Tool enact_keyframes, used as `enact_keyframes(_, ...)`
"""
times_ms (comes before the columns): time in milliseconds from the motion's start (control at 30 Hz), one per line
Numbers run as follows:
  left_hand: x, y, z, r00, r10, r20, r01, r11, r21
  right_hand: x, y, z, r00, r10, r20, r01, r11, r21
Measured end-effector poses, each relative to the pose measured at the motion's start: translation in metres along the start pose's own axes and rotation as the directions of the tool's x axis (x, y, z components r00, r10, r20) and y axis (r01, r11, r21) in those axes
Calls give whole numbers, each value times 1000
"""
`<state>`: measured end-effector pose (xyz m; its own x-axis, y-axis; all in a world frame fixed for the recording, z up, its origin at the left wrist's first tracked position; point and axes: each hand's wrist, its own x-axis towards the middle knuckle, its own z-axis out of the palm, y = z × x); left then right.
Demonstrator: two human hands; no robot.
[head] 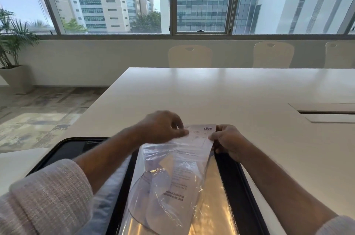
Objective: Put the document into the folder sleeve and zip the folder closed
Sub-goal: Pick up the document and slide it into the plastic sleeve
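head view: paper going into the clear sleeve.
my left hand [161, 127] and right hand [228, 140] pinch the far end of the paper [199, 132], mostly inside the sleeve [172, 177] over the open folder [244, 186] near me. pushing crooked could crumple it in the wrinkled plastic.

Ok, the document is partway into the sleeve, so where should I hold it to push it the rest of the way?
Grip the document by its bare far edge, the strip marked "slice", coming from the two top corners. That edge alone sticks out of the clear sleeve; the left hand and right hand already pinch there.
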<state>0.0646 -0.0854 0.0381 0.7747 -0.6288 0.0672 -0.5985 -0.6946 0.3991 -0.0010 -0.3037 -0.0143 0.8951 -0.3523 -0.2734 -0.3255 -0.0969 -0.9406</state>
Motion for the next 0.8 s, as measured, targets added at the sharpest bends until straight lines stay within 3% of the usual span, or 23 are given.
enact_keyframes(67, 7, -17, -10, 969, -169, -181, 164, 986, -43, 0, 1, 2, 1000, 1, -9, 0, 1000, 14)
enact_keyframes(100, 9, -25, -12, 936, -290, -200, 283, 957, -62, -1, 1, 3, 1000, 4, -12, -4, 999, 33)
enact_keyframes(167, 10, -41, -8, 868, -494, -53, 487, 867, -107, -4, 1, 4, 999, 31, 20, -32, 996, 79)
enact_keyframes(233, 8, -50, 1, 803, -581, 130, 595, 780, -193, -8, -1, 3, 989, 85, 121, -93, 994, 62)
enact_keyframes(367, 7, -53, 6, 767, -633, 107, 630, 710, -314, -17, -6, 0, 951, 142, 276, -137, 990, -38)
enact_keyframes(500, 12, -50, 6, 743, -668, 32, 635, 689, -350, -10, -9, 1, 988, 74, 139, -71, 997, -26)
enact_keyframes(600, 14, -55, 10, 749, -663, 27, 593, 651, -474, 1, -10, 6, 999, 45, 25, -46, 999, 14)
enact_keyframes(700, 9, -57, 11, 764, -637, 103, 552, 563, -615, 12, -9, 9, 998, 34, -43, -32, 998, 57)
enact_keyframes(800, 0, -58, 4, 791, -533, 302, 586, 515, -626, 21, -11, 13, 996, 19, -93, -11, 997, 77)
